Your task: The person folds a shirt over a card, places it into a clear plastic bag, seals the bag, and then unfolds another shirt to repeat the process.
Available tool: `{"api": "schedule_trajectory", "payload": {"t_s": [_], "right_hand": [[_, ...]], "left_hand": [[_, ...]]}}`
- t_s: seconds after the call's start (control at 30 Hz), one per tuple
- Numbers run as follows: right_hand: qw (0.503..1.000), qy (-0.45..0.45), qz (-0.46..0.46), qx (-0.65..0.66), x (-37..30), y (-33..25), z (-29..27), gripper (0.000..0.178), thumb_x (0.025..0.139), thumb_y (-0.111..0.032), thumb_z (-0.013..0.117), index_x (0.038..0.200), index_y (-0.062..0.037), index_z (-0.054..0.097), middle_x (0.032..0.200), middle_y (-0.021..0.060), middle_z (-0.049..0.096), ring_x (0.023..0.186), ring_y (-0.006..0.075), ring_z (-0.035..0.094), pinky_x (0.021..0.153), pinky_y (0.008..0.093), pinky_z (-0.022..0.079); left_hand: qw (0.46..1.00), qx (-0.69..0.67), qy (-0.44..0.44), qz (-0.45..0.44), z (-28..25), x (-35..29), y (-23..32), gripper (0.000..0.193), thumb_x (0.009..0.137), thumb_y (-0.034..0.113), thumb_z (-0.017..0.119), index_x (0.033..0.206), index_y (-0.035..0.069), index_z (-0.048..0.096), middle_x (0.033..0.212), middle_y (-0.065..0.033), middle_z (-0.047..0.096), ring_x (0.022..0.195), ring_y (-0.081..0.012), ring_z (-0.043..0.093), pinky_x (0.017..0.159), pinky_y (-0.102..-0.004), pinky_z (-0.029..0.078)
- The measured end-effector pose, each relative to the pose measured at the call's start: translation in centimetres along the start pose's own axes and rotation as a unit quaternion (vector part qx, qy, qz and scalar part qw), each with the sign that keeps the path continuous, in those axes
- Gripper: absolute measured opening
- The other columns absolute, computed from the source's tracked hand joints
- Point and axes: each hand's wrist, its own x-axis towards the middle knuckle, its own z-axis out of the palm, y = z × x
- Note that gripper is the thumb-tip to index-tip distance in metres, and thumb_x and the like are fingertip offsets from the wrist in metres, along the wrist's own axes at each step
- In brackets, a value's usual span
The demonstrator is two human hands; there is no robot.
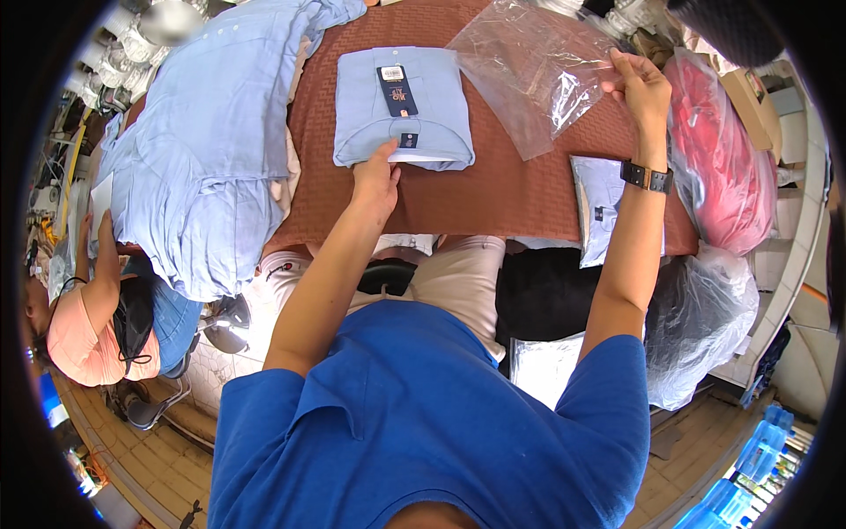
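Shirt (359,99) gripped in left hand (377,182), clear bag (522,72) pinched in right hand (641,86); 1 sack (721,238) holds red fabric (718,159).

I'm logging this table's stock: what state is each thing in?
Folded blue shirt: tag on top, left hand holding its near edge.
Clear bag: flat, seemingly empty, pinched by right hand.
Smaller shirt packet: folded, overhanging table edge.
Blue garments: loosely piled, draping.
Red bundle: wrapped in clear plastic.
Brown cloth: spread over table.
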Motion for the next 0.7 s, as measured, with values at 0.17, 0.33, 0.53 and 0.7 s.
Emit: {"api": "schedule_trajectory", "payload": {"t_s": [0.17,0.33,0.53,0.7], "right_hand": [[1.0,-0.005,0.004,-0.002,0.1,0.1,0.1,0.024,0.092,-0.02,0.069,0.096,0.0031,0.067,0.083,0.0105,0.075,0.058,0.0109,0.068,0.047,0.0179,0.046],[1.0,0.001,0.019,0.007,0.0,0.5,-0.1,0.02,0.091,-0.019,0.072,0.097,-0.0006,0.068,0.084,0.0093,0.074,0.056,0.008,0.064,0.048,0.0162,0.043],[1.0,0.0,0.016,0.004,-0.1,-0.2,0.5,0.019,0.091,-0.018,0.071,0.098,-0.0002,0.068,0.084,0.0091,0.074,0.056,0.0082,0.064,0.047,0.0156,0.042],[1.0,-0.007,0.008,0.012,1.0,-0.1,0.1,0.019,0.092,-0.017,0.07,0.099,0.0007,0.068,0.084,0.0089,0.074,0.058,0.0092,0.065,0.049,0.0171,0.044]], "left_hand": [[0.997,-0.047,-0.057,-0.012,0.0,0.3,-0.3,0.039,0.086,0.017,0.075,0.119,0.005,0.056,0.115,-0.0059,0.06,0.112,-0.0192,0.055,0.103,-0.0405,0.041],[0.99,0.007,-0.144,0.008,0.1,0.1,-0.6,0.043,0.087,0.012,0.075,0.123,0.002,0.055,0.121,-0.0088,0.06,0.112,-0.0202,0.056,0.099,-0.0399,0.045],[0.99,-0.011,-0.102,0.092,-0.2,1.0,-1.9,0.037,0.087,-0.004,0.068,0.121,-0.005,0.054,0.122,-0.0136,0.059,0.11,-0.024,0.061,0.1,-0.0405,0.051],[0.997,-0.024,-0.054,0.056,-0.1,-0.2,-1.2,0.037,0.087,-0.008,0.066,0.122,-0.006,0.052,0.123,-0.0141,0.059,0.112,-0.0253,0.06,0.1,-0.0406,0.052]]}}
